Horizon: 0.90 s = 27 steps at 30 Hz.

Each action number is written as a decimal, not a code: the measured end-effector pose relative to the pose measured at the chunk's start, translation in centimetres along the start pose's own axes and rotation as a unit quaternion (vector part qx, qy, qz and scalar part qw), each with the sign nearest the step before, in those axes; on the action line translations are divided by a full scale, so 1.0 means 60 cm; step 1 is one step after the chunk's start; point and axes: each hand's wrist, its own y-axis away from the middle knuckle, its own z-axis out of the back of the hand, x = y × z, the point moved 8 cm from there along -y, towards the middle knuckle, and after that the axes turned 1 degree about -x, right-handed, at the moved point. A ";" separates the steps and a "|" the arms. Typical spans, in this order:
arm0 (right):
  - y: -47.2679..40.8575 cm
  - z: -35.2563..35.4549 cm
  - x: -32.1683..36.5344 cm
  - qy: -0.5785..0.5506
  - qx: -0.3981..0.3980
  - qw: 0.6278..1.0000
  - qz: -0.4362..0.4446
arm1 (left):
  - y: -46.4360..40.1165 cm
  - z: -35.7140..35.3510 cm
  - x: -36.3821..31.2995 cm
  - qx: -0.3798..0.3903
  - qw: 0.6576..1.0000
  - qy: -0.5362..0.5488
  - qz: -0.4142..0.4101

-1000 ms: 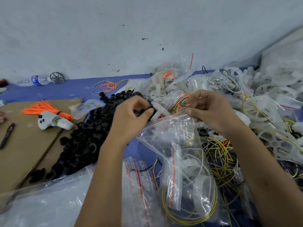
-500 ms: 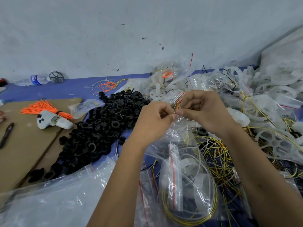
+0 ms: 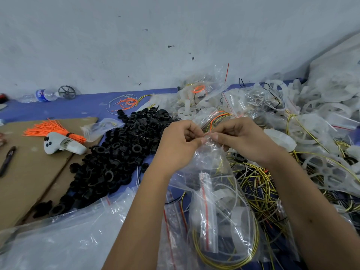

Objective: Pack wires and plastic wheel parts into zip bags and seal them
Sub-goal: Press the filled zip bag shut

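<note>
A clear zip bag (image 3: pixel 218 207) hangs in front of me, holding a yellow wire coil, a white plastic part and a smaller red-striped bag. My left hand (image 3: pixel 179 141) and my right hand (image 3: pixel 239 137) meet at the bag's top edge, and both pinch it between thumb and fingertips. A heap of black plastic rings (image 3: pixel 120 152) lies to the left of my hands. White plastic wheel parts (image 3: pixel 321 117) and yellow wires (image 3: pixel 259 180) are piled on the right.
A cardboard sheet (image 3: pixel 29 172) at the left carries an orange cable-tie bundle (image 3: pixel 50 130), a white controller (image 3: pixel 62 146) and a pen (image 3: pixel 7 160). A large clear bag (image 3: pixel 64 236) lies at the bottom left. A water bottle (image 3: pixel 41 95) lies by the wall.
My left hand left the black rings and moved right to the bag's top. Both hands now pinch the top edge close together, and the bag's mouth has narrowed.
</note>
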 end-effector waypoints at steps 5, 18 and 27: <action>0.001 -0.008 0.006 -0.005 0.005 1.000 -0.001 | 0.000 -0.002 0.002 0.004 1.000 0.004 -0.009; 0.000 0.009 0.011 0.047 -0.007 0.999 0.024 | -0.002 -0.001 0.009 0.018 0.999 -0.031 -0.008; 0.000 0.009 -0.006 0.023 -0.008 1.000 -0.001 | 0.003 -0.004 0.029 0.077 0.996 -0.034 0.003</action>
